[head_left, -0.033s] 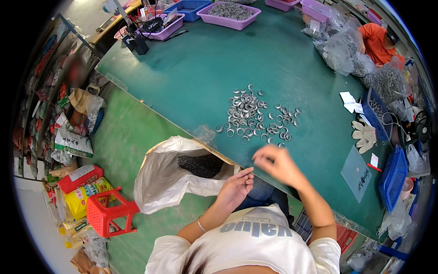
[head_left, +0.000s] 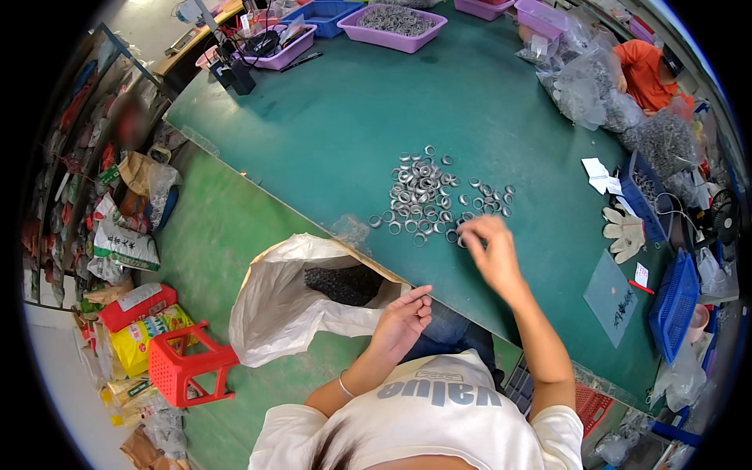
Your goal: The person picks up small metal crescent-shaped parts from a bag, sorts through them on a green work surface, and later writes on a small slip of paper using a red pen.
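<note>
Several small grey metal rings (head_left: 419, 188) lie in a loose heap on the green tabletop, some overlapping and some scattered singly. My right hand (head_left: 492, 249) is over the heap's near right edge, its fingers bent and the thumb apart from them; the fingertips hide a few rings. By the table's near edge, my left hand (head_left: 403, 319) is half turned up, fingers curled in and thumb against the forefinger. Whatever it may hold is too small to tell. Next to it, a large white sack (head_left: 266, 305) gapes at the table edge, with dark, grainy material (head_left: 343, 284) inside.
Purple trays (head_left: 380, 35) and a blue tray (head_left: 325, 14) stand at the far side. Along the right are bags of metal parts (head_left: 583, 90), a glove (head_left: 624, 235), a clear sheet (head_left: 611, 298) and a blue basket (head_left: 674, 305). A red stool (head_left: 184, 364) stands on the floor at left.
My right hand has moved away from beside my left hand, forward and slightly right, to the edge of the ring heap. My left hand has hardly moved.
</note>
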A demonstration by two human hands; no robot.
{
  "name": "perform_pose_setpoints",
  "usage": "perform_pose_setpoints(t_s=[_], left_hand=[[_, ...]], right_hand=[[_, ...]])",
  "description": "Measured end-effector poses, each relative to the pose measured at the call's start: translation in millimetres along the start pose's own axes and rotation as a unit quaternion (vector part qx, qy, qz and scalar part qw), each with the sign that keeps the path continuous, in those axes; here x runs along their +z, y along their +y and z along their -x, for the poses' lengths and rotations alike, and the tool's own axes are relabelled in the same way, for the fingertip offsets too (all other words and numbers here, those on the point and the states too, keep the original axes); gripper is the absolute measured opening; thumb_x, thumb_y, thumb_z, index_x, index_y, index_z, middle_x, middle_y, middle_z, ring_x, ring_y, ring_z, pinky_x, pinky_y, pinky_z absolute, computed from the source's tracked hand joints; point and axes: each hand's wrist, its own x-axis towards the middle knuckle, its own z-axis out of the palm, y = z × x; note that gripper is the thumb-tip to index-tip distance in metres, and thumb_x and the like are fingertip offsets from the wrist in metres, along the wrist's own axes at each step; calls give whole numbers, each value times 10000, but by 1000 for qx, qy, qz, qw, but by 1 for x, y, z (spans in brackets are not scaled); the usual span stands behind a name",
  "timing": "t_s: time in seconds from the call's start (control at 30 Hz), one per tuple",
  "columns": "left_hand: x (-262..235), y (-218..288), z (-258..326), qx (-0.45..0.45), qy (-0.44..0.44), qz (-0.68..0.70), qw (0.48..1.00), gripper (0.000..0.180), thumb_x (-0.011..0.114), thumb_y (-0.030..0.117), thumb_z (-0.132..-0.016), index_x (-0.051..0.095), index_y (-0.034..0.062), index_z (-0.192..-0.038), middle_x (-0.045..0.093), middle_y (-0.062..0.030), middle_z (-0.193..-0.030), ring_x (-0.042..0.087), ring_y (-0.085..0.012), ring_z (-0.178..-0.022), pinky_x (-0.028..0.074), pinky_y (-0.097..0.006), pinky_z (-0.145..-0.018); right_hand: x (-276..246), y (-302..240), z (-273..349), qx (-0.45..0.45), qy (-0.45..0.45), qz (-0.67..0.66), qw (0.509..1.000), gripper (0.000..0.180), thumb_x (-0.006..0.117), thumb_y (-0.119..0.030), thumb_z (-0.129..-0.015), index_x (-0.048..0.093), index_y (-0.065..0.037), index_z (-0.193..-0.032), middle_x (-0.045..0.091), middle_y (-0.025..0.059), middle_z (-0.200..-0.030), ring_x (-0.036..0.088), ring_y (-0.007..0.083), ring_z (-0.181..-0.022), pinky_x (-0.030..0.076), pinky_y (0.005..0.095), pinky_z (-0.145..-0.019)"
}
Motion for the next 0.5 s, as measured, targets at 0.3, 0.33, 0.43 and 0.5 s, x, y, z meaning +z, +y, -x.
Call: perform_pose_setpoints(t_s=[0.3,0.33,0.43,0.5], left_hand=[[6,2,3,1,45,-4,999,297,552,19,-897,556,-32,-1190,590,-80,-965,553,-146,-826,475,-270,-757],[7,1,2,0,53,-10,999,300,558,31,-901,553,-32,-1195,594,-82,-977,558,-151,-841,479,-274,-769],[43,5,-2,-8,146,31,989,301,561,68,-917,550,-31,-1201,599,-82,-991,561,-157,-867,481,-288,-801],[33,2,-6,5,116,5,993,298,535,88,-940,541,-36,-1211,594,-86,-1017,560,-153,-886,480,-294,-807]], right_hand=[[9,38,-13,-14,40,94,995,36,630,-20,-793,613,-25,-825,567,130,-920,515,330,-896,409,421,-803],[9,20,-5,-31,43,44,998,35,614,-11,-796,597,-15,-826,572,141,-925,523,334,-897,410,427,-810],[16,-18,26,-96,-121,-40,987,58,629,-52,-796,593,-22,-830,581,123,-947,536,323,-939,410,418,-855],[11,-37,36,-118,-222,-5,968,63,650,-48,-796,615,-38,-847,602,114,-974,545,291,-970,422,400,-854]])
